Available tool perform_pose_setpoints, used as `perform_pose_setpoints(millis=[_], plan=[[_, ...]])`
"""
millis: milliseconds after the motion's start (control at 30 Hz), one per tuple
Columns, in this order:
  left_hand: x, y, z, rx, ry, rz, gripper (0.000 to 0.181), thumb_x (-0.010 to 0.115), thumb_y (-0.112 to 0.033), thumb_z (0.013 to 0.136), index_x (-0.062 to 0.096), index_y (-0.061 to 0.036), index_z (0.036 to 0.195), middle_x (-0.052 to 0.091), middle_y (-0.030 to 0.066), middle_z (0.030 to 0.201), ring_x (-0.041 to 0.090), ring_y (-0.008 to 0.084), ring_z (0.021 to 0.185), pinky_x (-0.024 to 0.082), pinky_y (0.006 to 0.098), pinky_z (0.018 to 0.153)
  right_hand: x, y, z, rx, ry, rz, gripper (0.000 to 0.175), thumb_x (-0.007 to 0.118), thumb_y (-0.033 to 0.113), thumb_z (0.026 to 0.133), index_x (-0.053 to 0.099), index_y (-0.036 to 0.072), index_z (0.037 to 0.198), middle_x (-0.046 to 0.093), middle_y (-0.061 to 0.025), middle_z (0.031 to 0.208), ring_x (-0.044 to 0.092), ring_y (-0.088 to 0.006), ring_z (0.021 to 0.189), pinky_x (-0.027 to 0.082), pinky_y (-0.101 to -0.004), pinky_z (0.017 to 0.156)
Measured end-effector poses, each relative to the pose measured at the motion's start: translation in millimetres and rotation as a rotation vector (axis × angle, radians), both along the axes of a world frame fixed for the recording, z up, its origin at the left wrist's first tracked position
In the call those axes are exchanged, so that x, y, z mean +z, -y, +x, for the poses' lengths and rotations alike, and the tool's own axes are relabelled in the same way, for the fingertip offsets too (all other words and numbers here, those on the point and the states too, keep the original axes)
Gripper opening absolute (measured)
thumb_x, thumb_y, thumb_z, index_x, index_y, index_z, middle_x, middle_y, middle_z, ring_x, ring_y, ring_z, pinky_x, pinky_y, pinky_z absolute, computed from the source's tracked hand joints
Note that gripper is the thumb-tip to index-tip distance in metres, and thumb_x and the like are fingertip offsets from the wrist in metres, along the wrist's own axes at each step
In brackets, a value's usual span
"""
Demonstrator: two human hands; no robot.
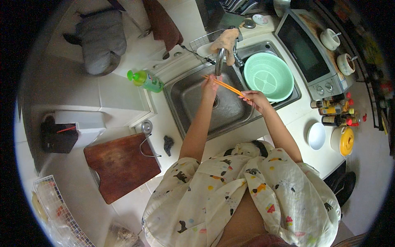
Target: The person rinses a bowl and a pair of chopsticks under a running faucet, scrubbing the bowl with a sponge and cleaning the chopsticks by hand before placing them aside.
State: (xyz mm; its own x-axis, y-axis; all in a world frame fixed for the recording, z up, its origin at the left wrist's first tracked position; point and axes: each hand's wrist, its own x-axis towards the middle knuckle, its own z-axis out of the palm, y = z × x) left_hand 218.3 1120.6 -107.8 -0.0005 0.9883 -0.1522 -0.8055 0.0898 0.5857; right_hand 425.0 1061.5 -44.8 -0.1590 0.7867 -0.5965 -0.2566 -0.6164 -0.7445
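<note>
A pair of orange chopsticks (230, 87) spans the gap between my hands, above the stainless steel sink basin (191, 108). My right hand (256, 99) grips their lower right end. Around the other end, just beneath the spout of the metal faucet (219, 61), my left hand (210, 85) is closed, with the tips poking out past it. A tan cloth (226, 41) is draped over the faucet. Whether water is running over the fingers is hard to tell. Part of the drain shows behind my left forearm.
A mint-green plastic colander (268, 77) sits over the second basin at right. Left of the sink stands a green pump bottle (146, 81). A wooden cutting board (123, 166), black scouring pad (168, 145), white bowl (316, 136), several sauce bottles (334, 111) and a microwave (308, 52) surround it.
</note>
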Motion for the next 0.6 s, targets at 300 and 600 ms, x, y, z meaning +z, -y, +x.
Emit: perform_pose_setpoints(millis=[300,600], plan=[[32.6,45.7,43.9,-0.185,-0.263,-0.018,0.018,0.038,-0.014,0.09,0.047,0.0017,0.093,0.055,0.0164,0.1,0.052,0.0267,0.1,0.04,0.0393,0.089,-14.4,-16.4,-30.9,0.018,0.021,-0.013,0.016,0.06,0.007,0.077,0.057,-0.004,0.089,0.062,-0.0103,0.077,0.053,-0.0076,0.058,0.043,-0.0161,0.05],[-12.6,18.5,-5.1,-0.014,-0.023,-0.042,0.019,0.043,-0.014,0.088,0.047,0.0036,0.095,0.052,0.0194,0.106,0.049,0.0321,0.103,0.036,0.0406,0.094,-4.4,-20.2,-43.1,0.137,0.336,0.075,0.024,0.066,0.019,0.074,0.054,0.0,0.083,0.061,-0.0069,0.066,0.048,-0.0056,0.05,0.037,-0.015,0.046]])
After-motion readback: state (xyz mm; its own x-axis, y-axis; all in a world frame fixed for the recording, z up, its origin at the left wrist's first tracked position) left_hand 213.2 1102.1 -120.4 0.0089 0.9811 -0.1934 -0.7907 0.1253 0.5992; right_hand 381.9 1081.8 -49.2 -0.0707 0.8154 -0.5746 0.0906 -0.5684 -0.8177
